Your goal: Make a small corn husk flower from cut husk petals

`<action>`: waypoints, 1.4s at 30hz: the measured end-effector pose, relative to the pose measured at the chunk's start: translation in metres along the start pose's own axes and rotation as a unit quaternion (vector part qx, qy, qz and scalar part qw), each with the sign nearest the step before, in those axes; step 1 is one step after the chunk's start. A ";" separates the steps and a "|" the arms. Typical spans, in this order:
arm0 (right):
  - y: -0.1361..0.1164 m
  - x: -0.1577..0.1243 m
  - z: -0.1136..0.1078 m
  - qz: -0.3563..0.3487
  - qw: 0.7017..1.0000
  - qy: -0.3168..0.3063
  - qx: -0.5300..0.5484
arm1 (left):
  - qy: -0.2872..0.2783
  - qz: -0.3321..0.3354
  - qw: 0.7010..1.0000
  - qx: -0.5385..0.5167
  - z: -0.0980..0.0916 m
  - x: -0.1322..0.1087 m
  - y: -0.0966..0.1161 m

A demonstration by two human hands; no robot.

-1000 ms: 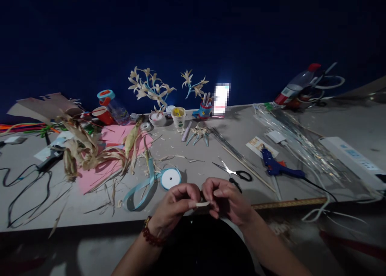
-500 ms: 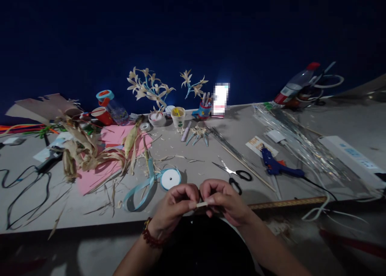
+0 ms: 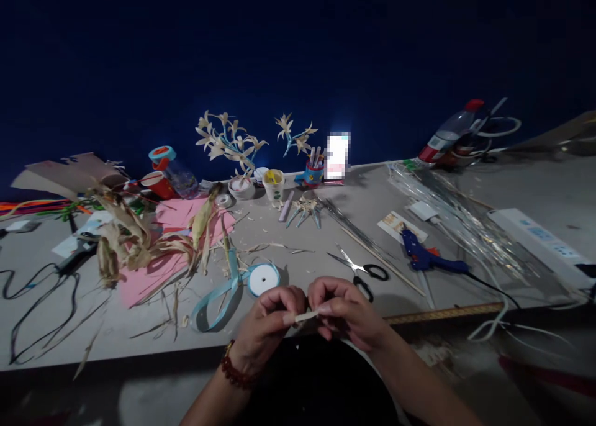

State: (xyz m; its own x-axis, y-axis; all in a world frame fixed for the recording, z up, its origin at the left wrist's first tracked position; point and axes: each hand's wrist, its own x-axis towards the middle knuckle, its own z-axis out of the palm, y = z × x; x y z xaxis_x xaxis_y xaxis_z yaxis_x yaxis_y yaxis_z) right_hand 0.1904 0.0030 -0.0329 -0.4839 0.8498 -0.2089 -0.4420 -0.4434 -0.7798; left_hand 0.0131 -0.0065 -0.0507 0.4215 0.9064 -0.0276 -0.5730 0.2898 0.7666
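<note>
Low in the middle of the frame the left hand [image 3: 267,323] and the right hand [image 3: 347,311] meet, each closed with thumb and forefinger pinched on one end of a short pale strip [image 3: 306,316]. The strip is held level between them, just above the near edge of the grey table [image 3: 326,240]. What the strip is made of is hard to tell in the dim light. A beaded bracelet [image 3: 233,367] circles the left wrist. Just above the left hand lies a white spool [image 3: 263,279] with light blue ribbon trailing to the left. Just above the right hand lie black-handled scissors [image 3: 361,269]. Right of these is a blue glue gun [image 3: 426,258], and the card beside it carries print too small to read. The label on the red-capped bottle [image 3: 444,137] at the upper right is likewise illegible. So are the blue marks on the long white box [image 3: 540,240] at the right edge, whose far end is cut off. An upright rectangle [image 3: 338,156] at the back centre is pixelated. Dried husks [image 3: 125,233] partly cover pink paper [image 3: 158,271] at the left. The wall behind is almost black.
</note>
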 end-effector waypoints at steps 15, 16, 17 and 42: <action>-0.001 -0.007 0.004 -0.091 0.974 -0.012 -0.205 | 0.005 -0.005 1.000 -0.009 -0.003 -0.003 0.001; 0.002 -0.006 0.003 -0.067 0.984 -0.003 -0.167 | 0.008 -0.003 1.000 -0.005 -0.004 -0.003 0.001; 0.005 -0.006 0.002 -0.049 0.990 0.006 -0.133 | 0.012 0.001 1.000 -0.004 -0.005 -0.003 0.002; 0.021 0.000 0.007 -0.129 0.982 0.120 -0.068 | 0.124 0.064 0.988 0.065 0.010 -0.001 -0.009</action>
State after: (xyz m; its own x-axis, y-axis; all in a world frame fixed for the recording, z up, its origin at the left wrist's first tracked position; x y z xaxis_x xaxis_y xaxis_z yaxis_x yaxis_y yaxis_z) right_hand 0.1756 -0.0083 -0.0446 -0.1697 0.9788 -0.1145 -0.4132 -0.1761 -0.8934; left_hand 0.0245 -0.0133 -0.0508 0.1565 0.9853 -0.0691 -0.5079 0.1403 0.8499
